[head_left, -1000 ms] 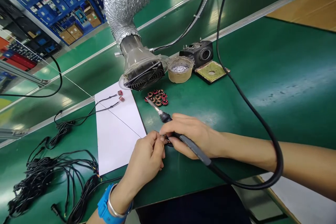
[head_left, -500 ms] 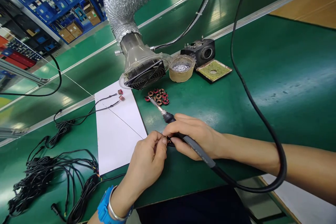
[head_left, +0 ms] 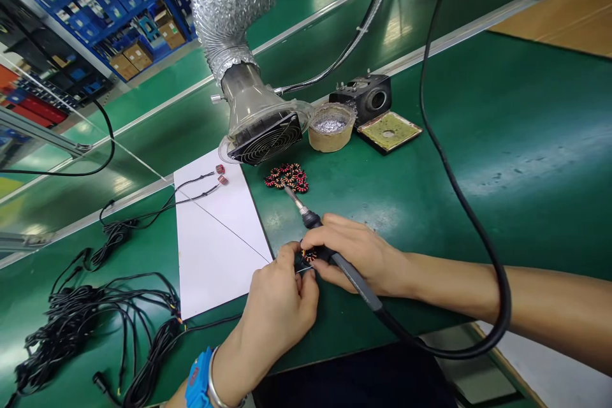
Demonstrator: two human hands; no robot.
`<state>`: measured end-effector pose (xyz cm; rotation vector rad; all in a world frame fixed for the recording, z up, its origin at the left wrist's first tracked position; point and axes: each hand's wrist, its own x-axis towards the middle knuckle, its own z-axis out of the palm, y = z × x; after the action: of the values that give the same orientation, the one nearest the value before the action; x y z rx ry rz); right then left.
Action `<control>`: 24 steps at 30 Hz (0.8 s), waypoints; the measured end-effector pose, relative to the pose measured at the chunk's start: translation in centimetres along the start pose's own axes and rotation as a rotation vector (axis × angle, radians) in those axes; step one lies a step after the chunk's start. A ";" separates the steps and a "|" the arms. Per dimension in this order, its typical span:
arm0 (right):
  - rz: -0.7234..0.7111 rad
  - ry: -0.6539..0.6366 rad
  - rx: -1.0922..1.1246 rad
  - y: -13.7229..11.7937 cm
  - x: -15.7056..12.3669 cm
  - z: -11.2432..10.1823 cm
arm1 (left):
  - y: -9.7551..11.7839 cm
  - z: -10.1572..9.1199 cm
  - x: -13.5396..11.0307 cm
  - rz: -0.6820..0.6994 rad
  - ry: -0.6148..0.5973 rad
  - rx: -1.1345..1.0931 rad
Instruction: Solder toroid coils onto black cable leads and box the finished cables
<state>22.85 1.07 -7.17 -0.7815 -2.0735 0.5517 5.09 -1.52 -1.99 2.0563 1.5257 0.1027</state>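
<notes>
Left hand [head_left: 282, 290] pinching wound ring [head_left: 310, 255]; right hand [head_left: 366, 252] apparently steadying it, clasping soldering iron [head_left: 356, 280], tip [head_left: 292, 196] pointing toward eleven o'clock, presumably keeping heat clear.

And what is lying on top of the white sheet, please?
On the white sheet lie parts of two black cables, with two small reddish pieces at their ends. A thin strand crosses it; whether touching, I cannot tell. The left hand hides its near-right corner.

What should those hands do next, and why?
Perhaps steady the coil in the left hand, so the right hand can aim the iron. Both hands are at the coil, and the iron's tip points away, toward the pile.
</notes>
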 end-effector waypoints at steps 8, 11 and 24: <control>-0.100 0.134 -0.045 0.0 -0.1 0.1 | 0.0 -0.2 -0.3 -0.015 -0.033 0.032; -0.079 0.112 -0.020 0.2 -0.3 0.1 | -0.1 0.1 -0.4 0.009 -0.025 0.053; -0.116 0.169 -0.134 -0.3 -0.2 -0.9 | -0.9 -1.6 -0.9 -0.022 -0.050 -0.392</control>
<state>23.56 0.81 -6.56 -0.7521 -1.9985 0.2758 3.44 -1.50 -0.85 1.7185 1.3713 0.3139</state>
